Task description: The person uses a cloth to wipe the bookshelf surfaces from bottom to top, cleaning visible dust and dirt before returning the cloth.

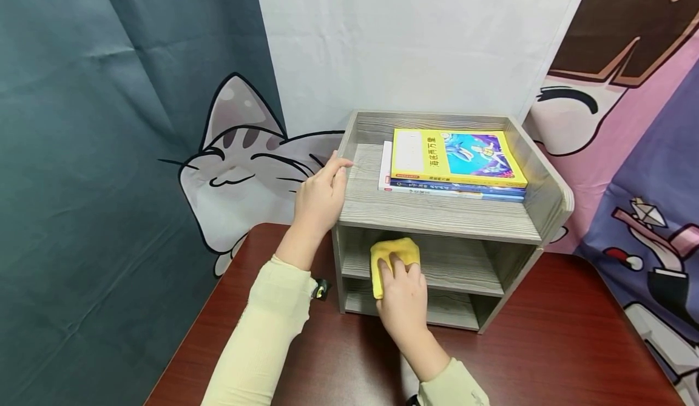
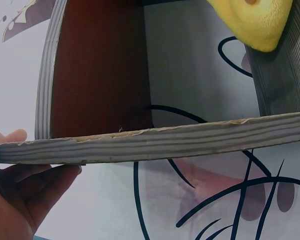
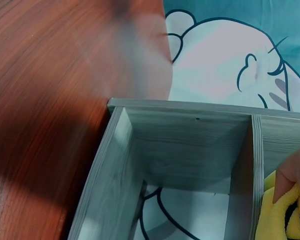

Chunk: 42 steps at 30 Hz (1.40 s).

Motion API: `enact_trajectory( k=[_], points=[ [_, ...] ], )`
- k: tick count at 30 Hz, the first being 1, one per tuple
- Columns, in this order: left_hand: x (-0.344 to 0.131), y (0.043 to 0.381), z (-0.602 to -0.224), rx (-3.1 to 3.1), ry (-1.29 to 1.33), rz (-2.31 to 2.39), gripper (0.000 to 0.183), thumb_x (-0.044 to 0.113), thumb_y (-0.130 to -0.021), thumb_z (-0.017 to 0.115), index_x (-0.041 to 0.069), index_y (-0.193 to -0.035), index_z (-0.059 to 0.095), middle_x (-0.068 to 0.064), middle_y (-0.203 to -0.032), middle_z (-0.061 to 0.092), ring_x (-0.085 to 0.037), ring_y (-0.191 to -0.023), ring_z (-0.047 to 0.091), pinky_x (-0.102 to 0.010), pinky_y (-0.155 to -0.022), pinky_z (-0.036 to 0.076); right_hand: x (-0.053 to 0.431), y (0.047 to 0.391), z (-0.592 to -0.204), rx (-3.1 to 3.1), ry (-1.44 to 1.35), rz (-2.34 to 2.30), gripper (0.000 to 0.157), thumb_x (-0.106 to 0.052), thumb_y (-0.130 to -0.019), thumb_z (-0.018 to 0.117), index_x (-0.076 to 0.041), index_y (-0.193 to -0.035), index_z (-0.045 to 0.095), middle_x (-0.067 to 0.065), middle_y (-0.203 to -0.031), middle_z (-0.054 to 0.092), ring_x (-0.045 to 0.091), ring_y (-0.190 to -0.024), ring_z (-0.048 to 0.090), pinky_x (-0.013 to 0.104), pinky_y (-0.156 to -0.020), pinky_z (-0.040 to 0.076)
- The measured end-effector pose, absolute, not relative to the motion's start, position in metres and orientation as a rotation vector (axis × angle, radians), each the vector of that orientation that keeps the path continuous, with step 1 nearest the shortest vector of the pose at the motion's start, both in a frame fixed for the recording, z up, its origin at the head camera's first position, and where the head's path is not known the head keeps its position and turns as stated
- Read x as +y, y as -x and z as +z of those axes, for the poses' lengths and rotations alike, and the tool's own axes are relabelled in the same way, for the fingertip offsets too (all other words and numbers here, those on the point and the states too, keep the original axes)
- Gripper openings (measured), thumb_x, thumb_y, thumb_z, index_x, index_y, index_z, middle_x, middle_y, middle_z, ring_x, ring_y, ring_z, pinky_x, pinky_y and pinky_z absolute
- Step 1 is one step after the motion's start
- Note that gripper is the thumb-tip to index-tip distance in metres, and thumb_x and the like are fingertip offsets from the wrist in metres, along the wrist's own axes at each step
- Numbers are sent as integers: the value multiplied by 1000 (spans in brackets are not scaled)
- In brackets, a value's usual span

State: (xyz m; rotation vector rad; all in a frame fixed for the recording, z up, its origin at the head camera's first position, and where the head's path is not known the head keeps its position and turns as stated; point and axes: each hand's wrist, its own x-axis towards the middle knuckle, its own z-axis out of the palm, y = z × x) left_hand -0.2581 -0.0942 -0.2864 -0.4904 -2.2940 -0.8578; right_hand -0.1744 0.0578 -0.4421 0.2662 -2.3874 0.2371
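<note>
A small grey wood-grain shelf (image 1: pixel 437 216) stands on the table. My left hand (image 1: pixel 321 198) grips the upper edge of its left side panel (image 2: pixel 155 145); in the left wrist view the thumb lies on one face and the fingers on the other. At the opening below the top board, my right hand (image 1: pixel 405 303) holds a yellow cloth (image 1: pixel 405 247) by the middle shelf board. The right wrist view shows fingers (image 3: pixel 295 172) bunching the cloth (image 3: pixel 271 220) beside the divider board (image 3: pixel 257 170). Part of the cloth is hidden under the hand.
Several books (image 1: pixel 459 158) lie stacked on the shelf's top board, a yellow one uppermost. The reddish-brown table (image 1: pixel 562 327) extends to both sides of the shelf. Printed cartoon curtains (image 1: pixel 136 151) hang close behind.
</note>
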Motion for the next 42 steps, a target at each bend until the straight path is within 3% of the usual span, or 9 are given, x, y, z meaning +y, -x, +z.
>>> enact_trajectory(
  k=[14,30,37,42],
  points=[
    [-94,258,-286,-2290,501,-871,32,23,-98,34,16,-111,63,-8,-132,51,-20,-40,31,-34,-43,34,35,181,-440,-2425,-290,227,61,-8,-48,75,-9,-108,66,12,-110,57,33,-77,44,39,-64,36],
    [-96,258,-286,-2292,503,-855,32,23,-97,35,16,-111,63,-7,-132,51,-25,-47,45,-38,-49,40,11,185,-438,-2402,-317,202,61,-9,-48,74,-8,-109,66,13,-110,57,32,-77,44,38,-61,36],
    [-97,258,-285,-2310,510,-856,32,22,-97,35,16,-111,63,-7,-133,50,-23,-44,39,-35,-47,37,4,185,-442,-2347,-311,373,56,-8,-59,76,-7,-113,64,14,-115,56,34,-81,45,42,-66,41],
    [-96,258,-284,-2321,514,-855,33,23,-97,34,16,-112,63,-8,-133,50,-23,-43,38,-35,-46,37,3,185,-446,-2289,-300,508,58,-8,-58,79,-7,-114,62,14,-117,55,35,-84,44,44,-66,42]
  ],
)
